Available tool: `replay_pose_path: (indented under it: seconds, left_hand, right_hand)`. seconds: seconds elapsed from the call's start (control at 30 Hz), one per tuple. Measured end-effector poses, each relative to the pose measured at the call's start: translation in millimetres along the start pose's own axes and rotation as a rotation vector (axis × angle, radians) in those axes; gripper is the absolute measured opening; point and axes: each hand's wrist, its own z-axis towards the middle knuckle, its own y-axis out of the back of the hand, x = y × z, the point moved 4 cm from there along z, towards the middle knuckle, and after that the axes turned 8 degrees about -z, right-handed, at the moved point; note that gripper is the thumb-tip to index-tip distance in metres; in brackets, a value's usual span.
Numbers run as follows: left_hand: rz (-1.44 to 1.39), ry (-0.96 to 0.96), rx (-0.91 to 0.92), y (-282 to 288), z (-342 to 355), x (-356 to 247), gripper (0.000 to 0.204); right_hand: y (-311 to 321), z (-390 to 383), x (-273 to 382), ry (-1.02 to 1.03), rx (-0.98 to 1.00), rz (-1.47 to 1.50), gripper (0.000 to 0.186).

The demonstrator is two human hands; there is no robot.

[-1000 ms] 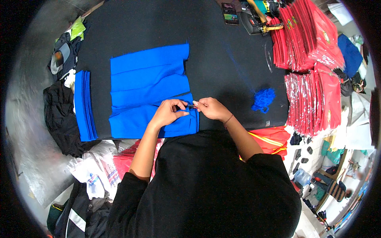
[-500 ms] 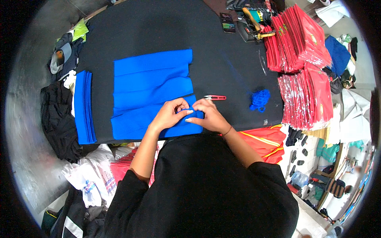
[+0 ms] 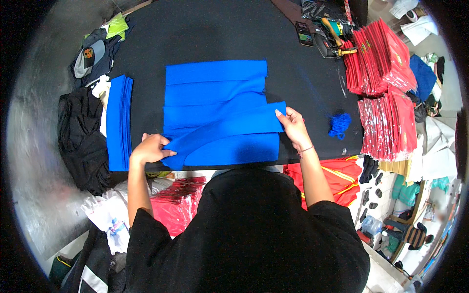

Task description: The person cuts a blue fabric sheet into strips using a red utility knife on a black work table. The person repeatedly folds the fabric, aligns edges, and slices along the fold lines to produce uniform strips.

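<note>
Strip of blue cloth (image 3: 229,119) lies directly between the left hand (image 3: 150,148) and the right hand (image 3: 294,128), its long axis running side to side on a slant: left end nearer the body, right end farther off. Both hands are gripping it. The left pinches the bunched left end by the near edge of the black surface (image 3: 220,29); the right holds the opposite end near its corner, thumb on top. Neither hand is nearer, since each touches its own end. Flat blue fabric (image 3: 215,72) spreads out beyond the strip, and more shows on the near side; separate pieces or folds, I cannot tell. A stack of blue cloth (image 3: 120,124) lies just left of the left hand; a tangle of blue thread (image 3: 340,125) sits apart, right of the right hand.
</note>
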Motion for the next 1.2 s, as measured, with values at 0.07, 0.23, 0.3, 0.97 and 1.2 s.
replay_pose_path:
  seconds: [0.07, 0.23, 0.3, 0.97, 1.2]
  left_hand:
    - [-0.422, -0.088, 0.025, -2.6, 1.4, 42.0, 0.033]
    - [-0.935, -0.034, -0.155, -4.9, 54.9, 72.2, 0.031]
    - [-0.543, 0.005, -0.257, -24.0, 93.3, 114.1, 0.034]
    - [-0.281, -0.333, -0.575, -0.2, 92.1, 0.2, 0.03]
    - [-0.007, -0.444, -0.181, -17.6, 177.3, -97.2, 0.051]
  right_hand:
    - [-1.7, 10.3, -2.9, -0.116, -0.009, -0.081, 0.017]
    - [-2.5, 38.0, -36.6, -0.126, -0.1, -0.922, 0.031]
    - [-10.1, 41.4, -41.7, -0.111, -0.072, -1.148, 0.031]
    - [-83.8, -49.7, 101.7, 0.511, 0.032, -0.762, 0.019]
    - [-109.8, -70.6, 88.6, 0.559, -0.114, -0.803, 0.014]
